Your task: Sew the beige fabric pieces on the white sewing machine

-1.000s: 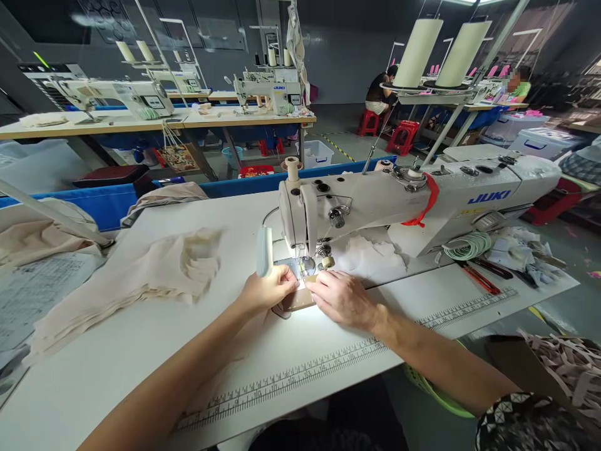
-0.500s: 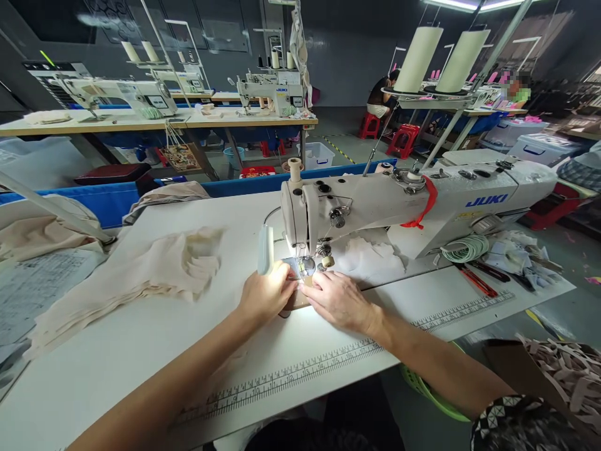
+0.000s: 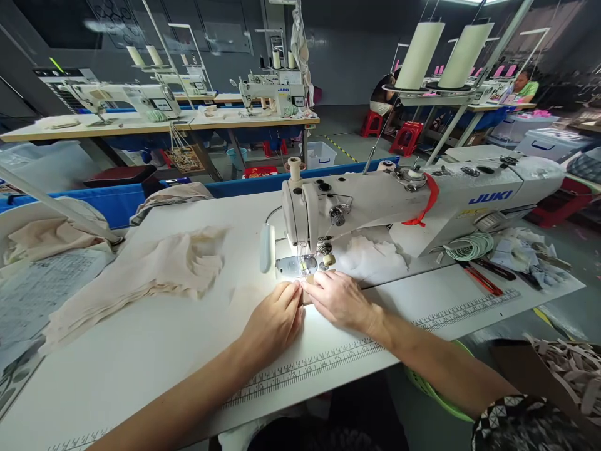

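Where I sit: a dim sewing hall with rows of other machine desks ahead, red stools on the floor, and a person seated at the far right.
Desk (image 3: 154,338): broad and white, a printed ruler (image 3: 328,360) running along its near edge, a blue trough behind it.
Sewing machine (image 3: 422,200): a white JUKI across the right half of the desk, its lamp lighting the needle area (image 3: 304,266); two large thread cones (image 3: 420,53) stand above it.
Fabric stack (image 3: 154,269): cream cut pieces fanned out, well to my left.
Left hand (image 3: 275,322): curled, with the fingertips on the work; the back of the hand hides them, so I cannot tell whether this grip pinches or only presses.
Right hand (image 3: 340,300): flat and unclenched, fingers pressing down.
Tan fabric piece (image 3: 307,293): small, mostly hidden where my fingertips meet, just in front of the needle area.
Risk: my fingertips lie very near the needle; I judge that a slip forward could catch one.
Second risk: such a small piece on this smooth desk could skew under uneven pressure.
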`<state>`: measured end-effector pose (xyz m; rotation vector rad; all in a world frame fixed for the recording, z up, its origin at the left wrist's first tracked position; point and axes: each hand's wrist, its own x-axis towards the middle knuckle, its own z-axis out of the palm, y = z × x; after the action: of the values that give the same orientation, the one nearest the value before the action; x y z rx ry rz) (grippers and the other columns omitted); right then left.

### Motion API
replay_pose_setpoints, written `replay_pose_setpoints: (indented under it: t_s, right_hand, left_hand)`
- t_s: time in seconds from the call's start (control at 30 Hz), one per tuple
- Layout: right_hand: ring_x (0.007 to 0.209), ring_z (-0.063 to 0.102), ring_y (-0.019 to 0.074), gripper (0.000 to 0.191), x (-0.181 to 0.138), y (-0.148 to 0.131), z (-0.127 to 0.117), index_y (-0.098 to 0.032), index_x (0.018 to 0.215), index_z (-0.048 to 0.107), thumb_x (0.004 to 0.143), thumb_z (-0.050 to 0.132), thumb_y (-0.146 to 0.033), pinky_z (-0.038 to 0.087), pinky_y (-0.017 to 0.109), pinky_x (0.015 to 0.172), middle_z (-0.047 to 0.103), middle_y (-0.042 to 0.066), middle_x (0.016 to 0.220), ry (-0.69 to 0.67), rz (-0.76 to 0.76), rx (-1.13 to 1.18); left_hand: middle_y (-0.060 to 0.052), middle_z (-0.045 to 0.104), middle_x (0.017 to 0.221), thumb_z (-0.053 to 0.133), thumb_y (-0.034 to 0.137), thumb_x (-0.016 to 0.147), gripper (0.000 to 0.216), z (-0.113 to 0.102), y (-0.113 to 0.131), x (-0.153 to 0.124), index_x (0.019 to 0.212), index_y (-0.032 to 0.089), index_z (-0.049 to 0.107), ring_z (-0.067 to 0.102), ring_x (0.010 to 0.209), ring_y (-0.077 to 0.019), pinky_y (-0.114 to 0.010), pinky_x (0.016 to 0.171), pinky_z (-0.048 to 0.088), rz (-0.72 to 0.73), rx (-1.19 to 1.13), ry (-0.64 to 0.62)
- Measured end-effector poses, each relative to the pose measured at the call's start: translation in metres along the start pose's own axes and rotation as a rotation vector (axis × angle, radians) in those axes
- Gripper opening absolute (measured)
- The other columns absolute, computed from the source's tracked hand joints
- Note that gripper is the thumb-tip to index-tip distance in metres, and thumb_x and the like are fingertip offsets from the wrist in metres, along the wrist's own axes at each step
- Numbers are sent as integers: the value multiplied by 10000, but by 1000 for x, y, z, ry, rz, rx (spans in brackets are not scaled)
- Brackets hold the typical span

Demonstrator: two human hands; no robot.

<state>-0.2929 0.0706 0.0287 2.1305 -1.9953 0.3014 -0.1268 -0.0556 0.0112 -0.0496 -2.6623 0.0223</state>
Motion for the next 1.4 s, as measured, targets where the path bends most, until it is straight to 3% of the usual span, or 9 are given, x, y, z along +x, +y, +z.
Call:
replay_pose_setpoints:
  t_s: [0.13,0.3,0.63,0.87,1.03,1.17,1.4]
  right_hand:
    - [769,563,219,260,1,9,1,-177,1140,686,1021,455,-185,410,374,697,657,70,908,50,88,29]
    - [746,570,223,268,3,18,1,-183,1049,698,1015,434,-147,415,377,695,661,74,853,68,157,23]
    - [740,592,199,267,-3,22,3,-199,988,707,1014,444,-163,440,328,692,674,72,875,153,208,42]
    - [772,612,189,234,1,25,3,-192,959,704,1020,478,-198,436,316,683,701,73,964,98,291,101]
    - [812,651,183,94,21,33,-8,-186,968,672,994,599,-240,387,268,651,734,57,964,23,482,212]
    - [817,657,182,142,31,35,-14,-207,912,663,996,553,-175,370,258,663,750,49,932,-42,568,279]
    - [771,621,152,74,18,30,-7,-218,931,652,987,607,-236,339,248,651,736,12,893,128,548,309]
  left_hand:
    - [-216,668,1129,320,172,1032,399,5,-13,6,1199,-16,630,626,1053,-309,-448,931,612,48,37,-1]
    - [-194,672,1111,290,188,1046,409,11,-26,15,1183,29,641,630,999,-295,-439,909,608,65,87,-44]
    - [-189,659,1131,284,223,1047,413,15,-28,18,1188,96,650,627,1050,-336,-501,922,572,24,-36,-90]
    - [-224,665,1190,288,196,1049,436,18,-30,15,1223,33,653,634,1064,-345,-515,909,583,31,-53,-36]
    - [-233,672,1174,299,184,1043,431,20,-34,13,1231,10,645,629,1092,-353,-500,902,583,92,-6,-48]
    - [-239,660,1182,291,177,1034,425,22,-34,13,1232,12,629,623,1099,-349,-490,904,584,109,34,-38]
    - [-214,657,1175,304,174,1023,386,23,-36,13,1204,67,628,630,1079,-323,-463,898,593,120,77,-29]
